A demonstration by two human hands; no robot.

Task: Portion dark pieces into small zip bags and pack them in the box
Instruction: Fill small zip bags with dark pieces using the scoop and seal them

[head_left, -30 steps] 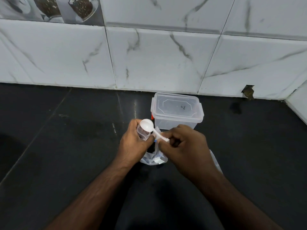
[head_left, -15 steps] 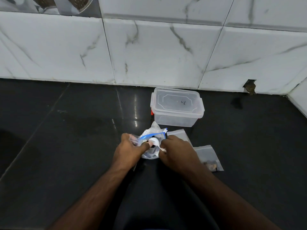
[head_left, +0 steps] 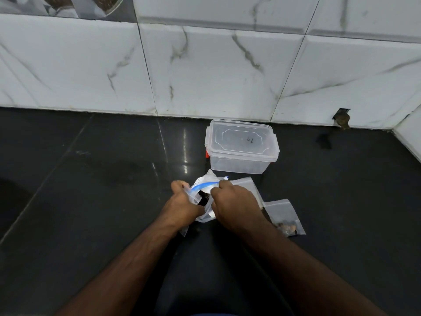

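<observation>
My left hand (head_left: 182, 202) grips a small clear zip bag (head_left: 191, 194) by its mouth. My right hand (head_left: 233, 204) pinches a white spoon (head_left: 206, 190), whose bowl is down inside a larger bag with a blue zip strip (head_left: 205, 185). Dark pieces (head_left: 204, 199) show inside that larger bag, between my hands. A clear plastic box (head_left: 241, 160) with its lid on stands just behind, against the wall. To the right lies a small zip bag holding brown pieces (head_left: 286, 221). Another flat small bag (head_left: 249, 185) lies partly under my right hand.
Everything sits on a glossy black counter (head_left: 102, 179). A white marble-tiled wall (head_left: 205, 71) runs along the back and turns in at the far right. A chipped hole (head_left: 341, 118) marks the base of the wall at the right.
Both hands have dropped lower. The spoon, earlier held up at the small bag's mouth, now dips into the blue-zip bag. The filled small bag on the right has come into sight.
</observation>
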